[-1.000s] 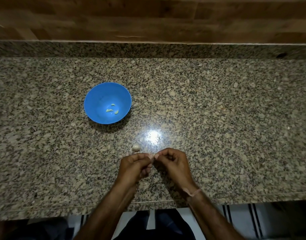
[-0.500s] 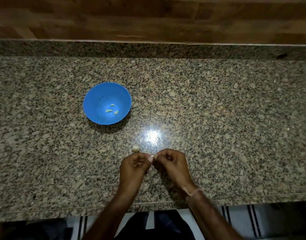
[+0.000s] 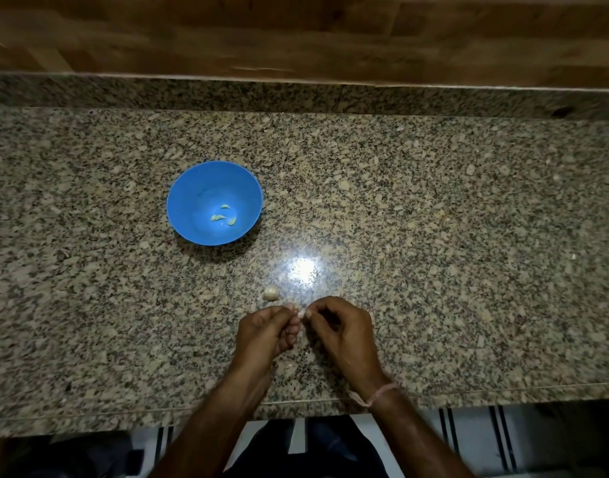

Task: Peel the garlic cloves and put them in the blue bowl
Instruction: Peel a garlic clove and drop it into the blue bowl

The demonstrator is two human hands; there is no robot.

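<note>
Granite counter [image 3: 434,236] carries blue bowl [image 3: 192,188] and garlic bulb [image 3: 270,292].

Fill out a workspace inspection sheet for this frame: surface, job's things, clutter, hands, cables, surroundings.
Surface: speckled granite counter, glare spot near the middle.
Job's things: blue bowl upright, three peeled cloves inside; whitish garlic piece on the counter just beyond the hands; small garlic clove between both hands.
Clutter: nothing seen.
Hands: left hand and right hand both pinch the clove, fingertips meeting; thread band on the right wrist.
Cables: nothing seen.
Surroundings: wooden wall behind the counter; striped fabric below its front edge.
</note>
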